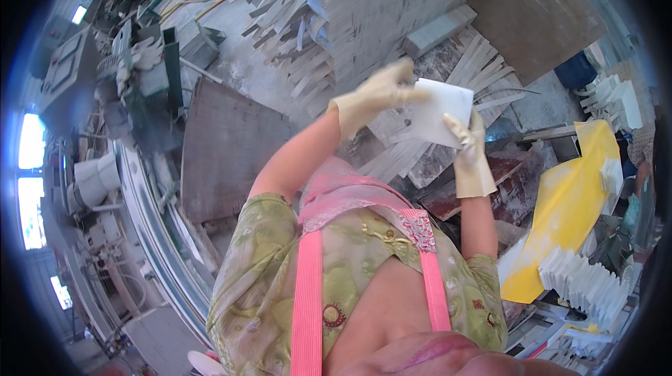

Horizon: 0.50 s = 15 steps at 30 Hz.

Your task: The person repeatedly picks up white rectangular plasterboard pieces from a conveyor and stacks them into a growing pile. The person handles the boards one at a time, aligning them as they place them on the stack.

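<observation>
A thin white square tile is held up in front of me, tilted. My right hand, in a pale rubber glove, is closed on its lower right edge, with fingertips showing on the near face. My left hand, gloved the same way, is at the tile's upper left corner. One digit lies over that edge and the other fingers are curled above it, slightly blurred. Beneath the tile, long pale strips lie in a loose pile, partly hidden by it.
Stacked pale slabs form a wall ahead, with loose strips at its left end. Brown boards stand at left and far right. To my right hang a yellow sheet and a row of white tiles. Metal rails curve along my left.
</observation>
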Motion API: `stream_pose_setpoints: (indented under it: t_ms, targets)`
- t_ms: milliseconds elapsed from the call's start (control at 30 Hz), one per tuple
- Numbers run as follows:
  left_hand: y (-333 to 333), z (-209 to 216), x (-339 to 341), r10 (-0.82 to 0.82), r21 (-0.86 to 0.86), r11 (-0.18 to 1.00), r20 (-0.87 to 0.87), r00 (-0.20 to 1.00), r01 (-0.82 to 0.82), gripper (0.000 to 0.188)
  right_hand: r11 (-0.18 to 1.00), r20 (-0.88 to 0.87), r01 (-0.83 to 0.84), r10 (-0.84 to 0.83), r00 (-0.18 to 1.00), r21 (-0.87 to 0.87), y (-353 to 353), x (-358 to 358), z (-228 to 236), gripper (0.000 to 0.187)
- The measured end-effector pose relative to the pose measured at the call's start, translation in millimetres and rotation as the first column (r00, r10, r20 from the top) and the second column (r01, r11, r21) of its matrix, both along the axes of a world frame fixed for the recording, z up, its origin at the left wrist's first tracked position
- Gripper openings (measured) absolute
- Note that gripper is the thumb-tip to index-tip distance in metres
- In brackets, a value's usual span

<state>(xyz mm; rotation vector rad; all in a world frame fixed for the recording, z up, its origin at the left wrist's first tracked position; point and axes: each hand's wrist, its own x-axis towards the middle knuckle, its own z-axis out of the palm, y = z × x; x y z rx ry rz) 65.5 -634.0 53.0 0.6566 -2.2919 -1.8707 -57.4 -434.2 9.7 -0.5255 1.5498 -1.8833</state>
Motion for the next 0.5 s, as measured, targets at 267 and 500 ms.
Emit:
stream_pose_setpoints:
  t_ms: [267, 500]
  targets:
    - [-264.7, 31.1, -43.3, 0.58, 0.417, 0.813, -0.645, 0.499, -0.407, 0.048, 0.97, -0.376, 0.032, 0.063, 0.925, 0.242, -169.9, -67.6, 71.8, 0.079]
    - [-309.9, -4.1, -32.7, 0.44, 0.177, 0.885, -0.622, 0.647, -0.432, 0.048, 0.747, -0.75, 0.264, 0.438, 0.496, 0.611, -380.7, -151.2, 119.2, 0.099]
